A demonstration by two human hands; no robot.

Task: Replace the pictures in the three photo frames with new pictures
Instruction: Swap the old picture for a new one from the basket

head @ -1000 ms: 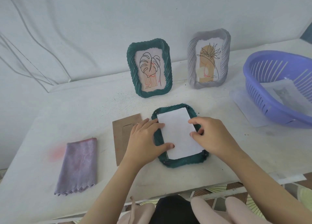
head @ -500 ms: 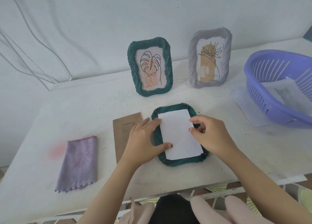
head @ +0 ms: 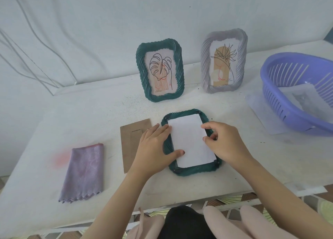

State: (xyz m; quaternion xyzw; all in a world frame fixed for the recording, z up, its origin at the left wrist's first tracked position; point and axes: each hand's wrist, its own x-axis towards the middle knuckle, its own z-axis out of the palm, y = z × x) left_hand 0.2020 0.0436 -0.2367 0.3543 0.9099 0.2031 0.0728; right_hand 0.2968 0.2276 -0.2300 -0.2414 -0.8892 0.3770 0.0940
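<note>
A dark green frame (head: 196,170) lies face down near the table's front edge with a white picture sheet (head: 191,141) resting blank side up in its back. My left hand (head: 155,148) lies flat over the frame's left rim, its thumb pressing the sheet. My right hand (head: 225,141) rests on the right rim with fingertips touching the sheet's right edge. Behind them stand a second green frame (head: 142,67) holding a leaf drawing and a grey frame (head: 205,58) holding a plant drawing. A brown backing board (head: 129,141) lies just left of my left hand.
A folded purple cloth (head: 84,172) lies at the front left. At the right, a purple plastic basket (head: 281,102) holds a sheet, and a clear sleeve (head: 257,109) lies partly under it. White cables hang on the wall at the left.
Both hands stay on the lying frame; the right hand's fingers have shifted slightly along the sheet's right edge. The view has tilted a little.
</note>
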